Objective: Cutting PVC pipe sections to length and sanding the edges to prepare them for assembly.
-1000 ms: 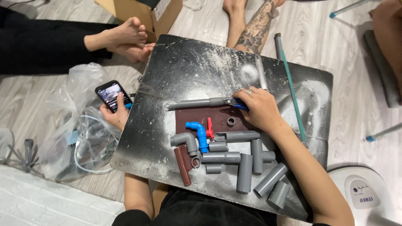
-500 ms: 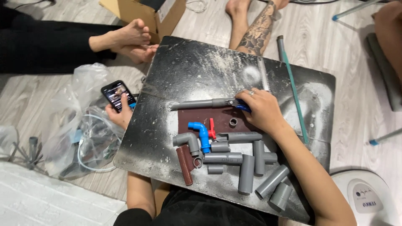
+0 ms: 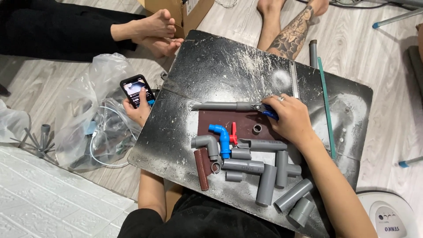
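My right hand (image 3: pixel 291 118) rests on a black board (image 3: pixel 229 66) and grips a blue-handled cutter (image 3: pixel 265 110) closed on the end of a long grey pipe (image 3: pixel 218 105). My left hand (image 3: pixel 138 109) holds a phone (image 3: pixel 136 89) with a lit screen, off the board's left edge. In front of my right hand lie a blue elbow tap with a red handle (image 3: pixel 222 136), a grey elbow (image 3: pixel 206 143), a brown pipe piece (image 3: pixel 202 162), a small grey ring (image 3: pixel 257 128) and several grey pipe pieces and fittings (image 3: pixel 267 176).
A clear plastic bag with cable and parts (image 3: pixel 94 119) lies at the left. Another person's bare feet (image 3: pixel 152 31) and a tattooed leg (image 3: pixel 291 31) are beyond the board, by a cardboard box (image 3: pixel 176 9). A green rod (image 3: pixel 326 101) lies on the board's right side.
The view has shifted slightly; both hands keep their places, the right on the cutter and pipe, the left on the phone.
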